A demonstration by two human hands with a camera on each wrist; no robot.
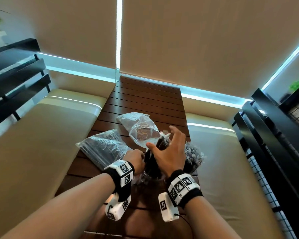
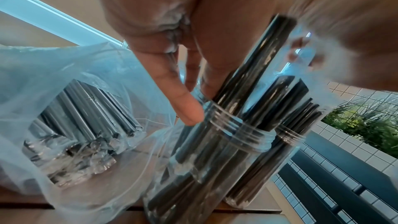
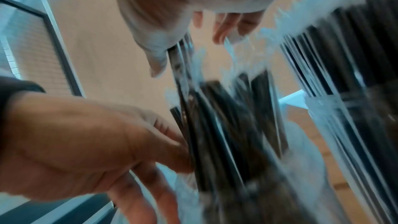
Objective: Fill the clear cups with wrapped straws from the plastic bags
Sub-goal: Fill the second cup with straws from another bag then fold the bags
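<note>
A clear cup (image 2: pixel 226 144) with a threaded neck stands on the wooden table (image 1: pixel 145 100), packed with black wrapped straws (image 1: pixel 160 144). My left hand (image 1: pixel 137 158) grips it at the mouth, thumb (image 2: pixel 189 108) on the neck and fingers at the rim against the straws. My right hand (image 1: pixel 162 142) hovers over the straw tops with fingers spread; its thumb (image 3: pixel 158 60) touches one straw. A second cup (image 1: pixel 194 157) full of straws stands just to the right. A plastic bag of straws (image 1: pixel 102 147) lies to the left. The right wrist view is blurred.
A crumpled, mostly empty plastic bag (image 1: pixel 138 125) lies behind the cups. Cream bench cushions (image 1: pixel 41 135) flank the narrow table on both sides. Black railings (image 1: pixel 274 135) run along the outer edges. Bare table slats stretch toward the far window blinds.
</note>
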